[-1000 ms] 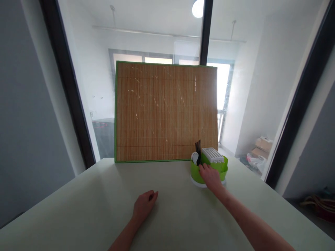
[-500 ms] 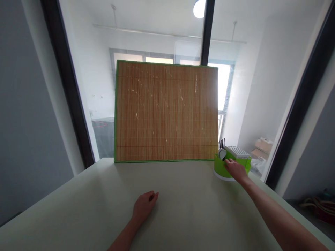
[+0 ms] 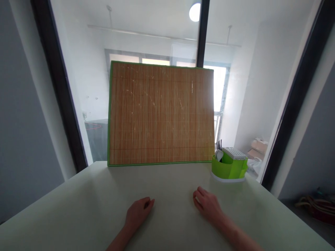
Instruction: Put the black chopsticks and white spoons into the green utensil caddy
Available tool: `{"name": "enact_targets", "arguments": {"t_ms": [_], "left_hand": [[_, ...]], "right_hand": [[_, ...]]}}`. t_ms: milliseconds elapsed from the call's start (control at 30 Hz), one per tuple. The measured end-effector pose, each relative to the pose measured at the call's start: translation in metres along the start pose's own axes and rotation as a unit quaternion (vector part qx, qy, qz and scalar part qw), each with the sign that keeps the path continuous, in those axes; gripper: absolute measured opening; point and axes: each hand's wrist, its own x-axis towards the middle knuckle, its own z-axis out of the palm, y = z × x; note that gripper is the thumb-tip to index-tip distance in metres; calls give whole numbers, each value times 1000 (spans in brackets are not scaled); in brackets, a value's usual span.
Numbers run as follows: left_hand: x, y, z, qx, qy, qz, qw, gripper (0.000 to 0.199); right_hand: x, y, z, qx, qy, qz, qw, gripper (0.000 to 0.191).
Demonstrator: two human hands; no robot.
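My left hand (image 3: 139, 210) rests on the white table with its fingers curled in a loose fist, and nothing shows in it. To its right, my right hand (image 3: 208, 203) lies on the tabletop, fingers folded in and no object visible in them. Beyond the right hand stands a green utensil holder (image 3: 222, 169) with a white base and a slotted grey-white top. Light-coloured spoons (image 3: 218, 155) and several thin black sticks (image 3: 219, 144) poke up from its left compartment. Neither hand touches the holder.
A bamboo mat (image 3: 162, 113) with green edging stands upright at the table's (image 3: 167, 177) far edge, against a glass partition. Dark frame posts (image 3: 59, 83) flank the table. Cardboard boxes (image 3: 258, 148) and a plastic bag (image 3: 254, 165) lie behind the glass at right.
My right hand has come away from the utensil holder, back and left to the tabletop. My left hand has stayed nearly in place. The view has shifted slightly.
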Motion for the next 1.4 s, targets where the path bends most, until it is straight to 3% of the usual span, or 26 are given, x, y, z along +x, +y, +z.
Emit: {"name": "enact_targets", "arguments": {"t_ms": [67, 167, 867, 967, 1100, 1267, 1400], "left_hand": [[-1, 0, 0, 9, -5, 3, 1000, 42], [-3, 2, -1, 18, -6, 9, 1000, 41], [-6, 6, -2, 58, -11, 12, 998, 44], [-1, 14, -1, 37, -7, 6, 999, 44], [14, 62, 3, -15, -7, 99, 995, 38], [44, 174, 7, -72, 17, 261, 962, 24], [64, 261, 15, -24, 44, 354, 934, 40]], "right_hand": [[-10, -26, 11, 29, -14, -22, 999, 7], [-17, -41, 20, 54, -26, -21, 998, 5], [-17, -36, 24, 97, -32, 14, 995, 4], [-16, -37, 25, 98, -31, 12, 995, 4], [-15, -38, 27, 98, -25, 12, 995, 2], [-14, -39, 34, 97, -14, 16, 995, 3], [-16, -39, 41, 99, 6, 29, 995, 7]]}}
